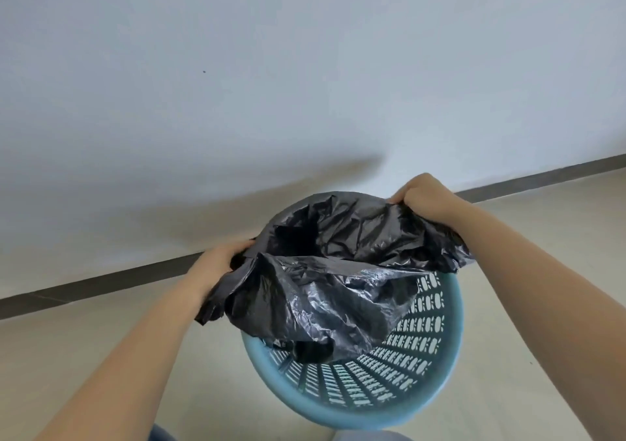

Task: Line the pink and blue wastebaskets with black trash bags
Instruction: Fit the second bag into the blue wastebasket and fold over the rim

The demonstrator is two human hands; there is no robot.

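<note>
A blue perforated wastebasket (437, 386) stands on the floor directly below me, close to a wall. A crumpled black trash bag (338, 271) lies across its mouth, partly hanging inside, with its opening spread toward the far rim. My left hand (216, 264) grips the bag's edge at the basket's left side. My right hand (426, 196) pinches the bag's edge at the far right of the rim. The near and right inner walls of the basket are bare of plastic. No pink wastebasket is in view.
A white wall (271, 85) rises just behind the basket, with a dark baseboard (101, 288) along its foot. Pale floor (528, 305) surrounds the basket. Blue fabric (162, 435) shows at the bottom edge.
</note>
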